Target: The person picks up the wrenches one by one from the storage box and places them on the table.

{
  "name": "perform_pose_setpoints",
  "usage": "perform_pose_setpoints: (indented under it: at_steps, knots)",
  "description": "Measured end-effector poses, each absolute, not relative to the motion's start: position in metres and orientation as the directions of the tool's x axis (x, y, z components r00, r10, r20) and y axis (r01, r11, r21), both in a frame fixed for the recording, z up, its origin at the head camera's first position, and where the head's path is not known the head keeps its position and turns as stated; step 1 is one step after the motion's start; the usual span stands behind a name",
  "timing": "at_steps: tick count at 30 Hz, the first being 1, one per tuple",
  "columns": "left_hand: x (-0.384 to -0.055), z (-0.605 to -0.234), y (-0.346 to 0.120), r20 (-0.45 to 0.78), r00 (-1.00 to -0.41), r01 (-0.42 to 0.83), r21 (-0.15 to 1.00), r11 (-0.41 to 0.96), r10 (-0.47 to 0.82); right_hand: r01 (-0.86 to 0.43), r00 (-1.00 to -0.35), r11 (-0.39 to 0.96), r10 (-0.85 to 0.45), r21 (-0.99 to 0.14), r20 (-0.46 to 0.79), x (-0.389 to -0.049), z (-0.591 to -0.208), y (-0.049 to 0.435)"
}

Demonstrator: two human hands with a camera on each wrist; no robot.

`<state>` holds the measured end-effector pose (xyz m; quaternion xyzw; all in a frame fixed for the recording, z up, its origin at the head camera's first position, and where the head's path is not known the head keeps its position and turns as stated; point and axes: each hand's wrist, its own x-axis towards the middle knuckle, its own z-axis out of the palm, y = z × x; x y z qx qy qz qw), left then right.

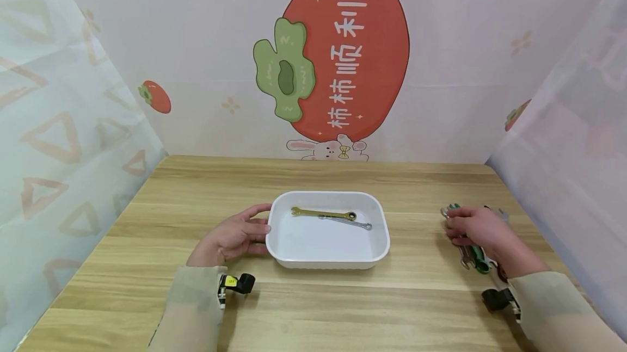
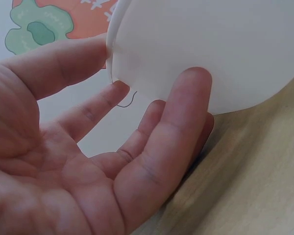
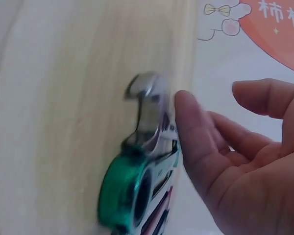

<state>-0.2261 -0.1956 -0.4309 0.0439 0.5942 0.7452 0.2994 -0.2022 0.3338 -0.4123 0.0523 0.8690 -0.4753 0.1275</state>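
Observation:
My left hand touches the left side of a white plastic tray. In the left wrist view its fingertips rest on the tray's outer wall. A gold-coloured combination wrench and a thinner silver wrench lie inside near the back wall. On the right, my right hand hovers over a pile of wrenches and partly hides it. The right wrist view shows thumb and fingers apart with nothing between them, beside a silver open-ended wrench head and a green ring end.
The tray and the pile stand apart on a wood-grain table. A printed backdrop rises behind the table's far edge, with sheets on the left and right. Each wrist wears a small black camera, such as the left camera.

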Motion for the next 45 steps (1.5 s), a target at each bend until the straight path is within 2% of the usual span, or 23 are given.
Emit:
perform_pose_setpoints:
  at_steps: [3, 6, 9, 11, 14, 17, 21, 24, 29, 45]
  knots:
    - [-0.226, -0.431, -0.196, -0.294, -0.816, -0.397, 0.911, -0.112, 0.498, 0.148, -0.976, 0.524, -0.057, -0.839, -0.208, -0.205, -0.408, 0.323]
    - [-0.227, -0.431, -0.198, -0.298, -0.819, -0.398, 0.911, -0.109, 0.491, -0.001, -0.988, 0.474, -0.136, -0.881, -0.073, -0.207, -0.397, 0.299]
    - [-0.227, -0.430, -0.198, -0.293, -0.818, -0.394, 0.913, -0.110, 0.495, -0.183, -0.960, 0.394, -0.268, -0.901, 0.077, -0.209, -0.384, 0.264]
    - [-0.227, -0.430, -0.197, -0.292, -0.818, -0.393, 0.913, -0.110, 0.496, -0.261, -0.925, 0.354, -0.359, -0.898, 0.128, -0.210, -0.377, 0.239]
    - [-0.227, -0.431, -0.196, -0.293, -0.817, -0.395, 0.912, -0.110, 0.497, -0.316, -0.872, 0.368, -0.477, -0.875, 0.114, -0.213, -0.373, 0.201]
    - [-0.227, -0.431, -0.196, -0.295, -0.819, -0.395, 0.912, -0.111, 0.493, -0.359, -0.841, 0.487, -0.538, -0.796, 0.050, -0.217, -0.377, 0.170]
    - [-0.227, -0.431, -0.195, -0.294, -0.819, -0.396, 0.912, -0.112, 0.493, -0.405, -0.845, 0.660, -0.535, -0.633, -0.017, -0.223, -0.390, 0.147]
    - [-0.228, -0.430, -0.194, -0.291, -0.818, -0.393, 0.912, -0.114, 0.496, -0.393, -0.864, 0.722, -0.501, -0.570, -0.039, -0.228, -0.396, 0.140]
    - [-0.228, -0.430, -0.195, -0.289, -0.820, -0.389, 0.915, -0.110, 0.494, -0.358, -0.876, 0.751, -0.475, -0.555, -0.078, -0.235, -0.400, 0.132]
    - [-0.228, -0.433, -0.195, -0.282, -0.816, -0.387, 0.915, -0.115, 0.505, -0.422, -0.813, 0.735, -0.566, -0.531, -0.138, -0.234, -0.412, 0.127]
